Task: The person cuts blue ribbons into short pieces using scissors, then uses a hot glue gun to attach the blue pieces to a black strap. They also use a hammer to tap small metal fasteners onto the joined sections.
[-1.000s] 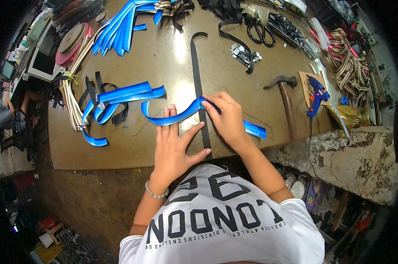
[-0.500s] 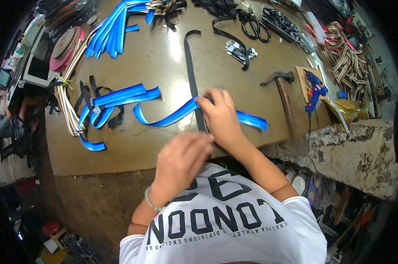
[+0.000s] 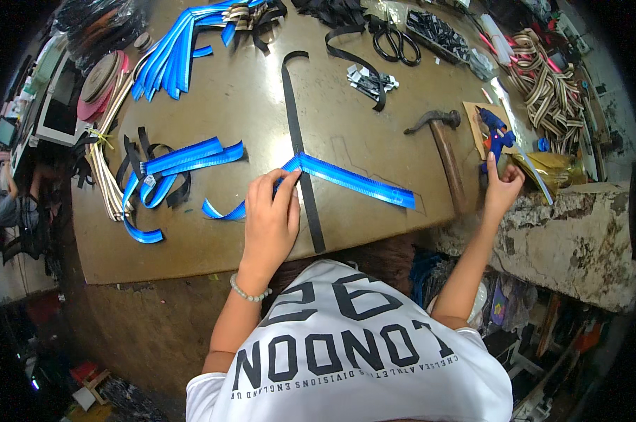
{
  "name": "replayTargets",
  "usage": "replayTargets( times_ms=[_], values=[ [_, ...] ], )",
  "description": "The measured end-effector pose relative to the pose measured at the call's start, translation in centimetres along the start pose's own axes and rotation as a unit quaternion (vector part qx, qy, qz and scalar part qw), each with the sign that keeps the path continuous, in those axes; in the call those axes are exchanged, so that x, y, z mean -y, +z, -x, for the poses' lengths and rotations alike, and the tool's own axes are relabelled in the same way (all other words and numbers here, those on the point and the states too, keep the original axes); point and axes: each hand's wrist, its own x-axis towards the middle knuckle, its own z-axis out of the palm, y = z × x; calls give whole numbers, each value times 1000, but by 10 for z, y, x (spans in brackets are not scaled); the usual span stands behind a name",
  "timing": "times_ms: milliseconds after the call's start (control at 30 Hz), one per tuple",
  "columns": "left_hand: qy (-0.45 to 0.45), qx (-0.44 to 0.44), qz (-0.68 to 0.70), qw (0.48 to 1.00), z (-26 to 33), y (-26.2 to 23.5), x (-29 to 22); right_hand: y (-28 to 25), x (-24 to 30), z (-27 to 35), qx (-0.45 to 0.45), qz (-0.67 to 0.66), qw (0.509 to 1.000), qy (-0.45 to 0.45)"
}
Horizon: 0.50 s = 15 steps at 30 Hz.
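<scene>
A blue ribbon (image 3: 360,183) with a bend at its middle lies across a long black strap (image 3: 294,116) on the table. My left hand (image 3: 270,218) is closed at the bend, its fingertips pinching the ribbon where it crosses the strap. Part of the ribbon's left half is hidden behind these fingers. On the right, my right hand (image 3: 504,190) reaches the handle of a blue glue gun (image 3: 497,130). Its index finger overlaps the handle and its fingers are apart. The gun lies on a piece of cardboard (image 3: 474,126) with a glue stick sticking out.
A hammer (image 3: 446,158) lies between the ribbon and the glue gun. Blue ribbons with black straps (image 3: 184,158) rest at the left, and a blue bundle (image 3: 170,60) lies behind. Scissors (image 3: 395,43) and a small-parts tray (image 3: 437,34) sit at the back. The table edge (image 3: 191,278) runs near me.
My right hand has left the ribbon and moved right to the glue gun. My left hand has moved up onto the ribbon's bend. The ribbon's right half now shows fully.
</scene>
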Motion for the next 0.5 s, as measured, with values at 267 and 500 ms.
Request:
replayTargets(
  times_ms=[267, 500],
  values=[
    [-13, -9, 32, 999, -1, -1, 1, -13, 107, -19, 321, -73, 943, 47],
    [-25, -8, 38, 999, 0, 0, 1, 6, 200, 70, 586, -226, 748, -217]
  ],
)
